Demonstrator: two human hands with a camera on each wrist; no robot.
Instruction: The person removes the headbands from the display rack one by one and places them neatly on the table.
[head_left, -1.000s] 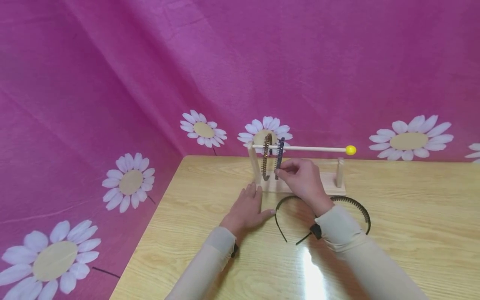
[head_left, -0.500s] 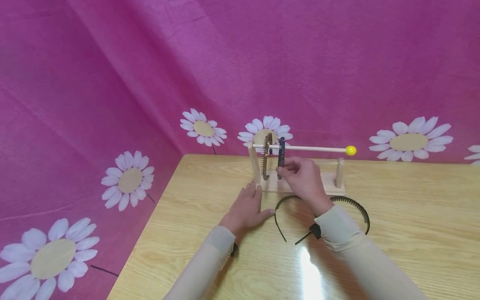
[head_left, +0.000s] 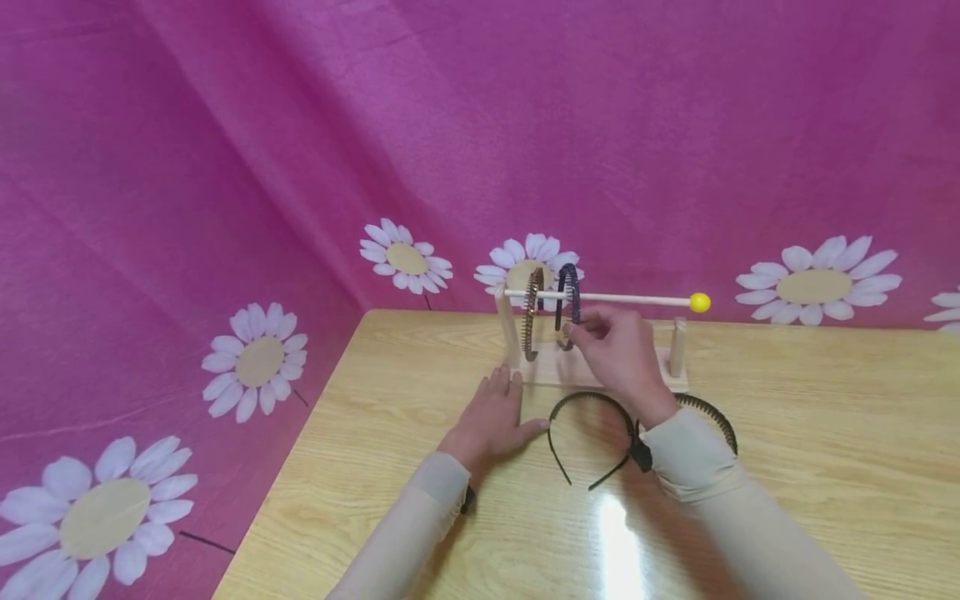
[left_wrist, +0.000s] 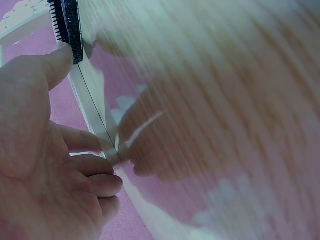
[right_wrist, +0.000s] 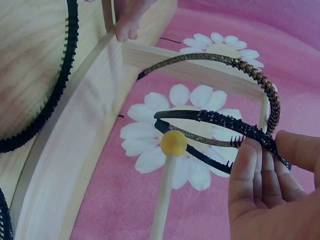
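Note:
My right hand [head_left: 618, 350] pinches a dark sparkly headband [right_wrist: 232, 123] between thumb and fingers, at the wooden rod [head_left: 637, 300] of a small stand. To its left a brown, gold-flecked headband [head_left: 529, 325] hangs on the same rod, close to the upright. My left hand [head_left: 491, 421] rests on the table with straight fingers, the fingertips right at the left end of the stand's base [head_left: 551, 367]. Its thumb reaches the edge of a black toothed headband [left_wrist: 74, 32] lying on the table.
A second black toothed headband [head_left: 716, 414] lies on the wooden table [head_left: 840, 467], partly hidden by the right forearm. The rod ends in a yellow ball [head_left: 700, 302] above a short right post [head_left: 678, 350]. A pink daisy-print cloth [head_left: 637, 150] hangs behind.
My right hand has moved a little to the right along the rod, and the dark headband has shifted and turned with it. The left hand has stayed in place.

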